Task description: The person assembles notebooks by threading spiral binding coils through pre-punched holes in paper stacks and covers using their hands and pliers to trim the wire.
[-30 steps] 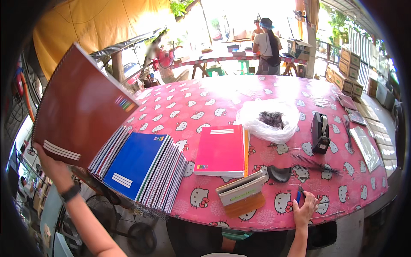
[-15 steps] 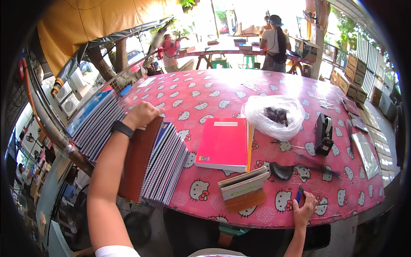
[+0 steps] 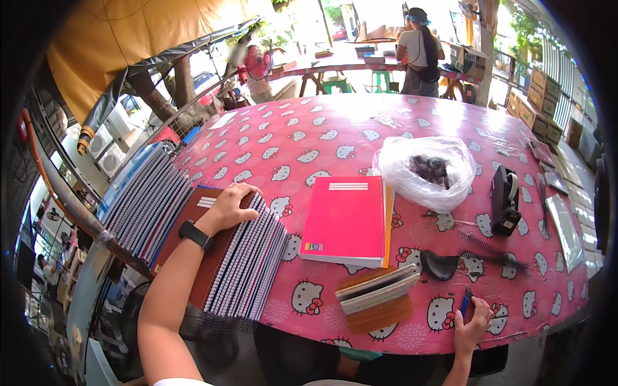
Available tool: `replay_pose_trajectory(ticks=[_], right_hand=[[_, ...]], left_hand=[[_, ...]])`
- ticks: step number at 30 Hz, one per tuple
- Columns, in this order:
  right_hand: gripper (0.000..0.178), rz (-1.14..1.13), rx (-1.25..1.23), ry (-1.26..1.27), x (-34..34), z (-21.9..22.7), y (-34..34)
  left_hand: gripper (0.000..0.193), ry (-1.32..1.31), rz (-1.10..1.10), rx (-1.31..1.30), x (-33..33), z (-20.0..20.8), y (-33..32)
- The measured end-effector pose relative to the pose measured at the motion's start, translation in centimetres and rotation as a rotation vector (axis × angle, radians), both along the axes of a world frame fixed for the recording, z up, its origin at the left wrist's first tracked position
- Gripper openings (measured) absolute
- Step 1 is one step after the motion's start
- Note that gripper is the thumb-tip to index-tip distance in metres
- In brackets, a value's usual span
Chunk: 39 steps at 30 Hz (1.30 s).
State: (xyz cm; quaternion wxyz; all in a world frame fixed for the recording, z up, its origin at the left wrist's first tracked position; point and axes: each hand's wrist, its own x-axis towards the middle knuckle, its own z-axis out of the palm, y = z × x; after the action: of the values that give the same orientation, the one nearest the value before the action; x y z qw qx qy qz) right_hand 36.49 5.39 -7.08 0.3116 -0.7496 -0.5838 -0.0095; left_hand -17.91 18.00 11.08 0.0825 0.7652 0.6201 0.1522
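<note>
A large brown-covered, spiral-bound notebook (image 3: 222, 248), which was held up in the air a second ago, has now been brought down onto the leaning stack of spiral-bound notebooks (image 3: 248, 267) at the left edge of the pink patterned tablecloth (image 3: 302, 138). The blue cover that topped that stack has thereby been hidden. The far, spiral-side corner is covered by the left hand (image 3: 228, 209), its fingers bent over the edge; whether the corner is gripped or only pressed cannot be told. The setting-down is judged to be nearly done, with only the lining-up of edges perhaps left; full flushness cannot be checked behind the forearm.

The right hand (image 3: 473, 321) is closed around a small blue-and-black hand tool (image 3: 465, 303) by the near table edge, its place on the cloth practically unchanged. Between the hands, a bright pink notebook (image 3: 344, 215) and an orange-brown wooden block (image 3: 380, 315) are left untouched
</note>
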Motion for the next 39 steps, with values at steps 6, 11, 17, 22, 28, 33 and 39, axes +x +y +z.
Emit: replay_pose_trajectory(ticks=[6,11,17,22,28,33,39], right_hand=[[0.050,0.014,0.016,-0.013,0.3,0.2,0.1],[0.050,0.012,0.021,0.007,0.3,0.3,0.3],[0.048,-0.023,0.026,0.063,0.5,0.3,0.3],[0.045,-0.166,0.077,0.030,1.7,-1.4,0.7],[0.046,-0.146,0.040,0.074,1.2,-1.0,0.2],[0.045,-0.109,0.006,0.065,1.5,-0.4,0.1],[0.043,-0.097,-0.012,0.076,1.3,-0.2,0.3]], left_hand=[[0.043,-0.058,-0.079,0.027,0.1,0.2,0.5],[0.041,-0.054,-0.091,0.095,0.6,-0.2,0.0],[0.043,0.321,-0.248,0.377,8.8,2.8,1.0],[0.062,0.344,-0.499,-0.005,20.4,-3.3,1.4],[0.075,0.581,-0.630,0.094,21.9,-9.6,2.0],[0.043,0.327,-0.521,0.073,22.3,-10.6,1.4],[0.046,0.118,-0.346,0.229,21.2,-13.1,-0.3]])
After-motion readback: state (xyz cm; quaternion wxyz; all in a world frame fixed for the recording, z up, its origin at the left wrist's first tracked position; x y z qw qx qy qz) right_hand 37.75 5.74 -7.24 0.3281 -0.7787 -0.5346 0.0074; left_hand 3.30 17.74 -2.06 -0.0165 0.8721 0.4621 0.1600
